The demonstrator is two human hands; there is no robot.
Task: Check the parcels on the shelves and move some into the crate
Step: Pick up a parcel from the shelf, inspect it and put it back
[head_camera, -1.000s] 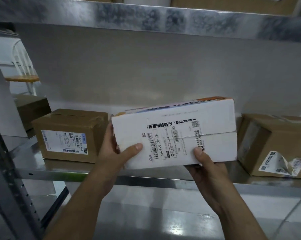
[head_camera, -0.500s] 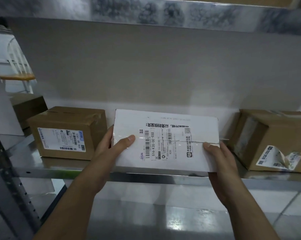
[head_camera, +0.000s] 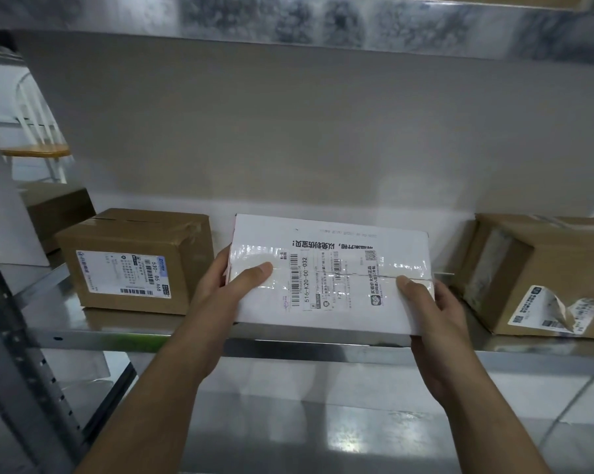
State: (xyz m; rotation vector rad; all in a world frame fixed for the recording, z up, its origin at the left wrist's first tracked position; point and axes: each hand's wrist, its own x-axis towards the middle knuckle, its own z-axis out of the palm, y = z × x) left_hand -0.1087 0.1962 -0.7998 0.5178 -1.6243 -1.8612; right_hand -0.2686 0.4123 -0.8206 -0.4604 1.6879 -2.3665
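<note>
**White parcel gripped at both ends, label turned up for checking**

The white parcel [head_camera: 329,241] is gripped at its two short ends. The left hand [head_camera: 227,285] is wrapped round the left end with the thumb laid on the top face, and the right hand [head_camera: 432,313] is clasped round the right end in the same way. The broad face is tilted towards the camera, presumably so that the shipping label [head_camera: 322,285] and its barcodes can be read. The thumbs are laid to either side of the label, so the main code is left uncovered.

The parcel is held at the front lip of the metal shelf [head_camera: 117,333], between the left brown box [head_camera: 134,258] and the right brown box [head_camera: 534,275], and apart from both. Whether its far edge rests on the shelf cannot be told.

A two-handed hold suits so wide and flat a carton, and from it the parcel could be drawn straight out. The crate is not in view, so the parcel is judged to be at the checking stage.
</note>
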